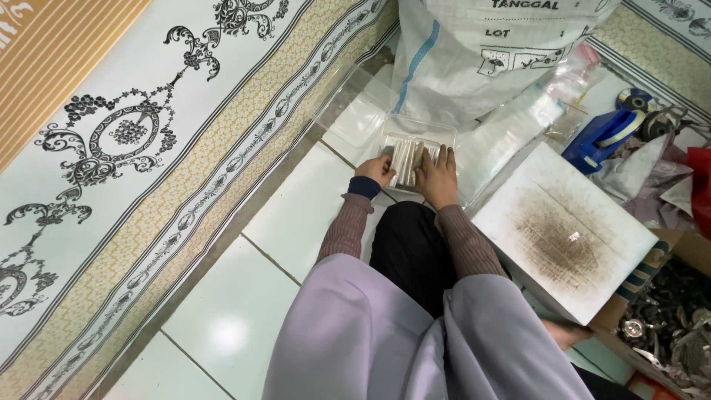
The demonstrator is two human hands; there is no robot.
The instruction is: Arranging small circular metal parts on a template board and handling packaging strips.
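A clear plastic tray [421, 133] lies on the tiled floor in front of my knees. Several pale stick-shaped rolls [408, 158] lie side by side inside it. My left hand [376, 170] presses on the left end of the row, fingers curled over the rolls. My right hand [438, 175] rests flat on the right side of the row, fingers spread over the sticks. Both sleeves are brown and ribbed; a lilac cloth covers my lap.
A large white woven sack [474, 52] stands just behind the tray. A stained white board [563, 230] lies to the right, with a blue tape dispenser [600, 137] and clear plastic bags [511, 126] beyond. A box of small metal parts [666, 311] sits lower right. A patterned mat [126, 148] covers the left.
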